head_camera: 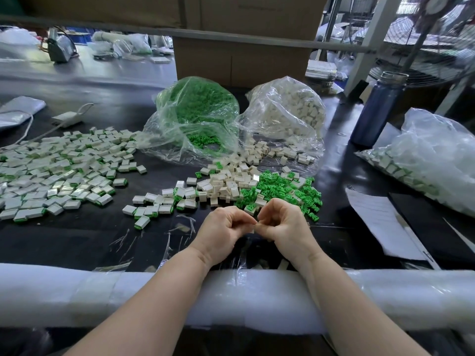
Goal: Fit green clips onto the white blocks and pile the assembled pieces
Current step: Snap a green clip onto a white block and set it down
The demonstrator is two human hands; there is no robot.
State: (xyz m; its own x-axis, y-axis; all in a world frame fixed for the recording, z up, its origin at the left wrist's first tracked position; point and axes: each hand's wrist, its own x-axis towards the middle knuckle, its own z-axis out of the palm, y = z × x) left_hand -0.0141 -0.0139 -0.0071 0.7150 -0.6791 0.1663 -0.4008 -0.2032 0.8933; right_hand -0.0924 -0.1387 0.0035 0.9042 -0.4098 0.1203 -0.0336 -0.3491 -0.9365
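Block (254,230), a small white piece, sits pinched between my two hands just above the dark table (77,240); left hand (221,231) and right hand (281,224) both curl fingertips onto it. Loose green clips (282,191) lie just beyond, assembled pieces (56,173) spread far left

Left hand (223,228) and right hand (282,224) curled, fingertips together

A black desk (77,242) with a padded white front edge (77,294); cardboard boxes (241,60) behind it, a fan (424,47) right of them.
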